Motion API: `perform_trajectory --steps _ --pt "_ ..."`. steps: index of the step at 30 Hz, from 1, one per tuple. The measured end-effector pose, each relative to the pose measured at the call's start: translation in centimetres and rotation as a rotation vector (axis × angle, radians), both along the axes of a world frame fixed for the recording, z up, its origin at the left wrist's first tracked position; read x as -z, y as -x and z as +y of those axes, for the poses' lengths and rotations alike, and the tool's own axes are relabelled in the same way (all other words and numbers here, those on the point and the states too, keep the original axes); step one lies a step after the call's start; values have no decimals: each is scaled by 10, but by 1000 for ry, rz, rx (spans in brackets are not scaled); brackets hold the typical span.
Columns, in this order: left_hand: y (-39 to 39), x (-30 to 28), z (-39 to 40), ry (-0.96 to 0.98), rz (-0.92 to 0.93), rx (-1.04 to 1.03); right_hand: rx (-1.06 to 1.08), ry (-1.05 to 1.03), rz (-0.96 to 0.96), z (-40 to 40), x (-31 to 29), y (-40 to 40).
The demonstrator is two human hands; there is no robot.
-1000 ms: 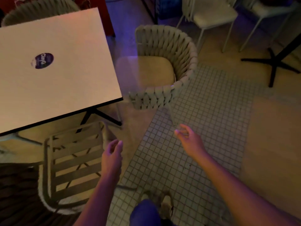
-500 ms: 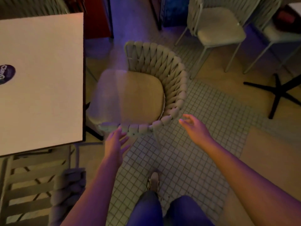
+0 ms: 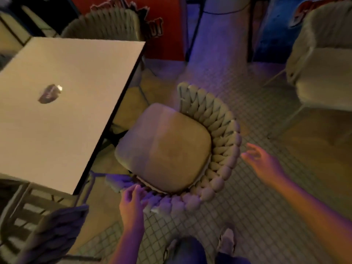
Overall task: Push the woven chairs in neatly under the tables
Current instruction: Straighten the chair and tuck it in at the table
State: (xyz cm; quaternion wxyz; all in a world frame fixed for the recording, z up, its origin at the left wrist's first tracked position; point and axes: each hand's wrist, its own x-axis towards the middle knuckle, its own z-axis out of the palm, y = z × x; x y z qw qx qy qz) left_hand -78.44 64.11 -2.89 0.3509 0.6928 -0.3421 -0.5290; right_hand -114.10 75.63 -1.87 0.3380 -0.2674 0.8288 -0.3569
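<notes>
A woven chair [image 3: 224,141] with a tan seat cushion stands on the tiled floor just right of a pale square table [image 3: 66,103]; its front edge is close to the table's side, the seat still out in the open. My left hand [image 3: 133,204] curls onto the chair's woven rim at its near left end, fingers over the braid. My right hand [image 3: 261,162] hovers with fingers spread just off the rim's right side, not touching it. The view is blurred.
A slatted chair [image 3: 38,216] is partly under the table's near corner. Another woven chair [image 3: 106,25] sits at the table's far side. A cushioned chair [image 3: 320,73] stands to the right. Red and blue panels line the back. My feet are at the bottom.
I have stepped closer to the woven chair. My left hand has gone from the air onto its rim. My right hand has moved up beside the right rim.
</notes>
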Motion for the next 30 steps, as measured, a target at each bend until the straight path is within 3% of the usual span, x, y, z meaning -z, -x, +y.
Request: perform_trajectory --steps 7,20,30 --pt "6 9 9 46 -129 -173 -202 24 -23 -99 24 75" --pt "-7 28 -25 -4 -611 -191 -519 -57 338 -241 19 106" --pt "-4 66 -62 -231 -610 -309 -872 -68 505 -366 56 125"
